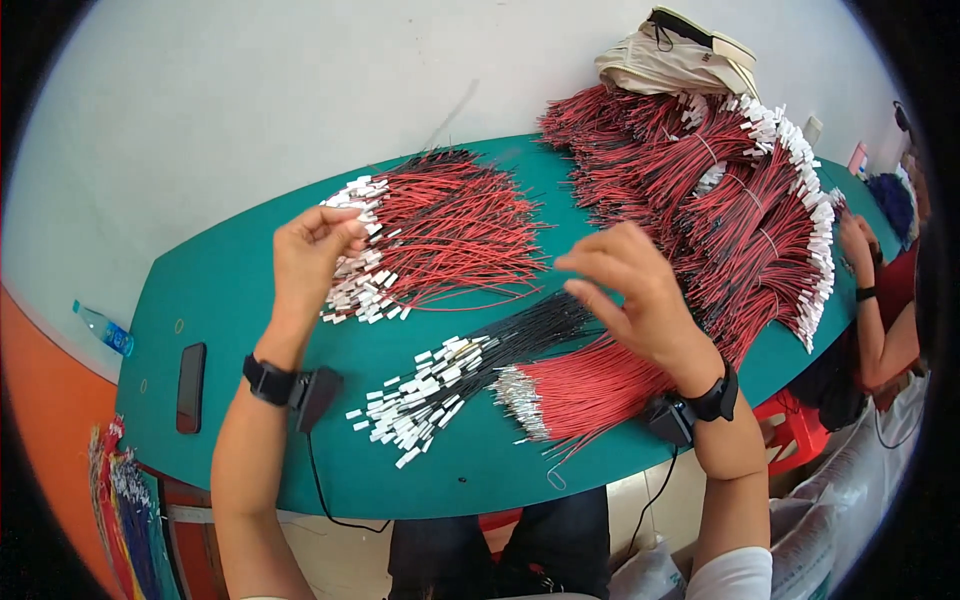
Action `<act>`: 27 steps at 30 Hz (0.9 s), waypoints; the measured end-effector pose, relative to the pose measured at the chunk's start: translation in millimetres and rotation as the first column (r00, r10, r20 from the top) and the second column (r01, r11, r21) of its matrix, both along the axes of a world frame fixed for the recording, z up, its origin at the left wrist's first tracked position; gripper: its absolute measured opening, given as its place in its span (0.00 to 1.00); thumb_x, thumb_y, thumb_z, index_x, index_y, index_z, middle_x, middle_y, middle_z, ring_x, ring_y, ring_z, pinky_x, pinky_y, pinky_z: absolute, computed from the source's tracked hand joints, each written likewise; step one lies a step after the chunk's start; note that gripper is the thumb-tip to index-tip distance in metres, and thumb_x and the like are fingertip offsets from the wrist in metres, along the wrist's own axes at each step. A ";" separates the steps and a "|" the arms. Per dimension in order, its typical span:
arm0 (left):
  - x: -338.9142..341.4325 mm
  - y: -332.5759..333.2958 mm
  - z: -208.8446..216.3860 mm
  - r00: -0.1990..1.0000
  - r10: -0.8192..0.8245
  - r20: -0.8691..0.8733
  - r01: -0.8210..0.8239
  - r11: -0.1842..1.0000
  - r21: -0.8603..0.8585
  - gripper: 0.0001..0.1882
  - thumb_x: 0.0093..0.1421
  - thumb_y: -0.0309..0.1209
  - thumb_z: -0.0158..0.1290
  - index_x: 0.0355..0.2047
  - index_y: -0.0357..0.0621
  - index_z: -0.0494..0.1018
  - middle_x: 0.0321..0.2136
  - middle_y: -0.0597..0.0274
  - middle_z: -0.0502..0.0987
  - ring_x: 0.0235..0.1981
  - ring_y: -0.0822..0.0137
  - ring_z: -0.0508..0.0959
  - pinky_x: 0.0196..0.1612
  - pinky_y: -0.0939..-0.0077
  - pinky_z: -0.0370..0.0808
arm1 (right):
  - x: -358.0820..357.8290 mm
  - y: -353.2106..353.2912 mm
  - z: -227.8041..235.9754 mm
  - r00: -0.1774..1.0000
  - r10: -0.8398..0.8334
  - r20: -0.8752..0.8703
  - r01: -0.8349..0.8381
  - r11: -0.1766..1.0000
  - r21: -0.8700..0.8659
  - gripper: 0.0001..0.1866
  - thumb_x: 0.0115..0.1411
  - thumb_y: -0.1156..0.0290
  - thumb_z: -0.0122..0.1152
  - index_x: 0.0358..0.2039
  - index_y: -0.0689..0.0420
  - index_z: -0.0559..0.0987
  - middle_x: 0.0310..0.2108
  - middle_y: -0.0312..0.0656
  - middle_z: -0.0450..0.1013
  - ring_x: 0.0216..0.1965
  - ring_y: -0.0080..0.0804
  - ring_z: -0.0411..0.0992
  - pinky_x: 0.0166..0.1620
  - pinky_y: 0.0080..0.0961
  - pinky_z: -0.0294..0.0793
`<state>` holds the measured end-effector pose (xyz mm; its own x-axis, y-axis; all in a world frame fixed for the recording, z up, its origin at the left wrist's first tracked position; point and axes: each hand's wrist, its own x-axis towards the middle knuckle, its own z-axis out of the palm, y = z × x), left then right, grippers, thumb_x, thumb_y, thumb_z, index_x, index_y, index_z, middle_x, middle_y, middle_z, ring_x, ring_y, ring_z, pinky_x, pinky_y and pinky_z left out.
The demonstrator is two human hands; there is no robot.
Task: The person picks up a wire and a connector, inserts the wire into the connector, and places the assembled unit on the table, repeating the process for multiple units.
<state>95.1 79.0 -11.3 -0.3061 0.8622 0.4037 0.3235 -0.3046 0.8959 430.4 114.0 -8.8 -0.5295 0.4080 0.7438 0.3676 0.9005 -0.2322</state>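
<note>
My left hand [315, 265] is over the white-connector end of a pile of red and black wires [460, 225]. Its thumb and fingertips are pinched together. White connectors lie right behind those fingertips, so what is in the pinch, if anything, cannot be made out. My right hand [635, 295] hovers above two bundles, thumb and fingers apart, with nothing seen between them. Below it, red wires [600, 385] with bare metal terminals at their left ends lie side by side. Just beyond these, black wires [530, 330] with white connectors at the left end are fanned out.
Large tied bundles of red and black wires [700, 200] are heaped at the right, a pale bag [680, 60] behind them. A phone [191, 388] and a plastic bottle [103, 328] are at the left of the green table [240, 240]. Another person's hand [856, 243] is at the far right.
</note>
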 end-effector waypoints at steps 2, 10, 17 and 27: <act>-2.4 4.9 -4.4 0.981 0.089 -0.174 -0.104 0.991 -0.080 0.07 0.58 0.23 0.58 0.36 0.33 0.77 0.25 0.61 0.79 0.25 0.78 0.75 0.29 0.85 0.71 | 29.1 3.3 -2.4 0.976 0.160 0.151 -0.126 0.969 -0.214 0.09 0.51 0.76 0.65 0.35 0.58 0.81 0.31 0.42 0.75 0.38 0.40 0.70 0.42 0.34 0.70; 54.5 4.3 -29.0 0.861 0.037 -0.507 -0.159 0.967 -0.200 0.07 0.56 0.22 0.58 0.36 0.36 0.78 0.20 0.69 0.76 0.23 0.81 0.71 0.25 0.82 0.67 | 56.0 32.2 -39.3 0.793 0.500 0.347 -0.254 0.790 -0.557 0.06 0.54 0.72 0.61 0.31 0.59 0.78 0.27 0.46 0.74 0.37 0.45 0.72 0.39 0.38 0.71; 27.1 -31.5 -29.6 0.732 -0.442 -0.519 0.113 0.830 -0.547 0.07 0.52 0.24 0.61 0.32 0.37 0.78 0.20 0.65 0.75 0.23 0.74 0.72 0.26 0.76 0.68 | -7.4 20.4 -38.9 0.777 0.539 0.326 -0.255 0.742 -0.620 0.04 0.54 0.74 0.60 0.30 0.60 0.76 0.27 0.48 0.74 0.35 0.48 0.72 0.37 0.38 0.71; -17.6 -36.8 -42.3 0.691 -0.485 -0.536 0.146 0.820 -0.553 0.07 0.51 0.26 0.63 0.29 0.39 0.78 0.20 0.61 0.75 0.22 0.71 0.72 0.27 0.73 0.69 | -59.7 9.7 -37.8 0.764 0.549 0.339 -0.238 0.728 -0.643 0.04 0.55 0.75 0.59 0.30 0.60 0.74 0.29 0.49 0.72 0.34 0.51 0.72 0.36 0.39 0.70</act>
